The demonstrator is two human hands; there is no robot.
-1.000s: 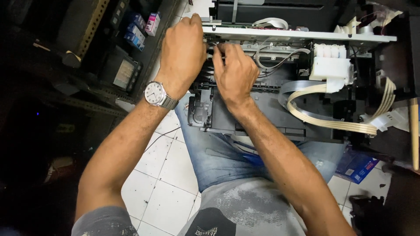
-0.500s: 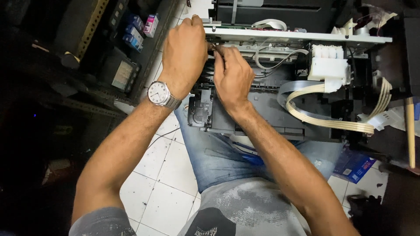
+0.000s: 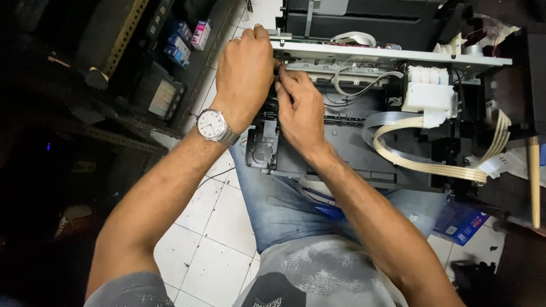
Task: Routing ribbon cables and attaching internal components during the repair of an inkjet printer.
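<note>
An opened-up printer (image 3: pixel 364 148) sits across the person's lap, cover off, guts showing. It's over a white tile floor (image 3: pixel 210 250), with a dark shelf (image 3: pixel 142 74) of small boxes off to the left. A long white metal rail (image 3: pixel 392 55) runs across the top of the printer. Below it there's a white ink block (image 3: pixel 427 94) with a flat ribbon cable (image 3: pixel 392 122) and a bundle of cream tubes (image 3: pixel 438 167) looping out to the right.

Both hands are crowded at the left end of that rail. The left hand (image 3: pixel 244 74), wristwatch (image 3: pixel 212 125) on that arm, is curled over the rail's end, fingers wrapped onto the frame, looks like it's steadying the thing. The right hand (image 3: pixel 301 111) is just beside it, fingertips pinched together right under the rail. Whatever small part they're pinching is hidden by the fingers, so can't tell what it's got, if anything.

Judging from this, it's fiddly work at the left end of the carriage area. Doing it well probably means keeping the left hand firm on the frame so the printer doesn't rock on the knees, working the right fingertips gently, and not snagging the thin grey wires (image 3: pixel 355 82) close by.
</note>
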